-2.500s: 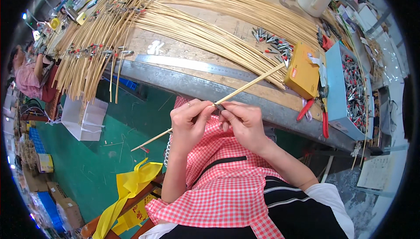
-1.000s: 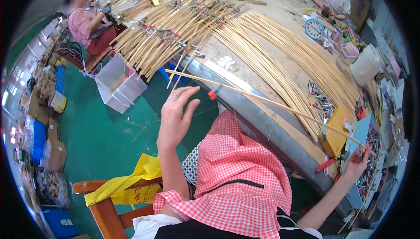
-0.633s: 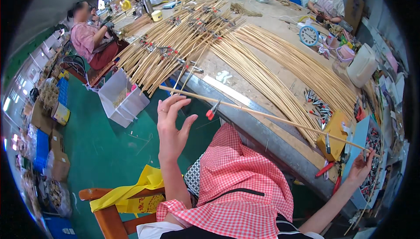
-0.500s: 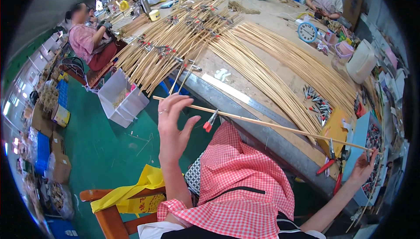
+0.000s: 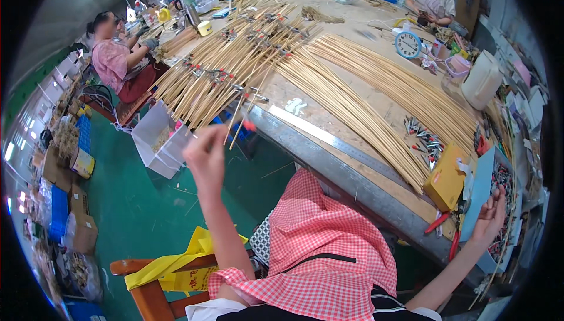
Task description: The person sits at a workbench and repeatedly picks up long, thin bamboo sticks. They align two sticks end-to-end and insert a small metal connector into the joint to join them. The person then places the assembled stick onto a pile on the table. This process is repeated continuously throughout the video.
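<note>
Sticks (image 5: 355,121) on the table (image 5: 359,15), clips (image 5: 503,175) in the box (image 5: 477,195) at right

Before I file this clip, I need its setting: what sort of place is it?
Probably a small handcraft workshop: a large worktable bears spreads of long, thin sticks and a pile of small clips, and other people sit around it, one in pink and one in white.

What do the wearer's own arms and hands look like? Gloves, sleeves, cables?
Left hand and right hand: no gloves. Forearms bare, no cables seen. White sleeves show at the lower edge, beside a pink-and-white checked apron. Left hand is blurred, so can't confirm rings.
</note>
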### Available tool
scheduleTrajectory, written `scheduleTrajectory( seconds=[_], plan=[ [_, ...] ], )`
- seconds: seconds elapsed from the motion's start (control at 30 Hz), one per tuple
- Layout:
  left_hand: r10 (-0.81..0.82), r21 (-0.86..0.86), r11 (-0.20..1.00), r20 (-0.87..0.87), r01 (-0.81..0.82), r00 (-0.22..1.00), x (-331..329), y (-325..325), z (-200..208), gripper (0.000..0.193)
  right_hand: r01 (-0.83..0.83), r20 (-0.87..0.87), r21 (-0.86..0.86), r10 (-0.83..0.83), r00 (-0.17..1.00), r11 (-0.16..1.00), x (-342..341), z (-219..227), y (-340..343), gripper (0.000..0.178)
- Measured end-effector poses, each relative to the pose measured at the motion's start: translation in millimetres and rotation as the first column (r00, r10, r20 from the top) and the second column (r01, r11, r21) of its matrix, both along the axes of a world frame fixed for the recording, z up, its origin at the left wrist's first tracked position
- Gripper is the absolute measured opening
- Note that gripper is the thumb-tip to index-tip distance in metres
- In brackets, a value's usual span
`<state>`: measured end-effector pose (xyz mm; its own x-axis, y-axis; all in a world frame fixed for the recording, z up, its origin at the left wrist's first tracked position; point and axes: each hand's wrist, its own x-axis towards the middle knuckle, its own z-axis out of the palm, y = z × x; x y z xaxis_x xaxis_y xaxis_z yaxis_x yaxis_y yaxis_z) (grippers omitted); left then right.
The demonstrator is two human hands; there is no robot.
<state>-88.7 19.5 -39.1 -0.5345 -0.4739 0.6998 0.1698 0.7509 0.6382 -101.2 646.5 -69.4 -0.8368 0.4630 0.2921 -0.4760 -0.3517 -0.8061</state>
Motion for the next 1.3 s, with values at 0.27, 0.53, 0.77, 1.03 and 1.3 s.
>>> scheduleTrajectory(
  seconds=[0.27, 0.53, 0.77, 1.03, 1.3],
  plan=[
    [0.372, -0.58, 0.682, -0.251, -0.446, 0.894, -65, -95, 50, 0.037, 0.037, 0.08, 0.034, -0.04, 0.996, 0.999, -14, 10, -48, 0.036],
    [-0.21, -0.2, 0.948, 0.181, 0.246, 0.961, -18, 25, 1, 0.018, 0.013, 0.091, 0.1, -0.022, 0.996, 0.995, -6, 9, -59, 0.029],
    [-0.308, -0.125, 0.872, 0.613, 0.474, 0.728, -31, 65, -101, 0.019, -0.102, 0.089, 0.136, 0.091, 0.992, 0.985, -8, 16, -88, 0.024],
    [-0.413, 0.14, 0.884, 0.68, 0.446, 0.606, -31, 46, -215, 0.04, -0.1, 0.19, 0.21, 0.06, 0.98, 0.973, -2, 10, -102, 0.023],
    [-0.367, 0.224, 0.925, 0.731, 0.306, 0.575, -35, 63, -226, 0.026, -0.219, 0.217, 0.241, 0.167, 0.962, 0.946, -1, 19, -162, 0.02]
  ],
)
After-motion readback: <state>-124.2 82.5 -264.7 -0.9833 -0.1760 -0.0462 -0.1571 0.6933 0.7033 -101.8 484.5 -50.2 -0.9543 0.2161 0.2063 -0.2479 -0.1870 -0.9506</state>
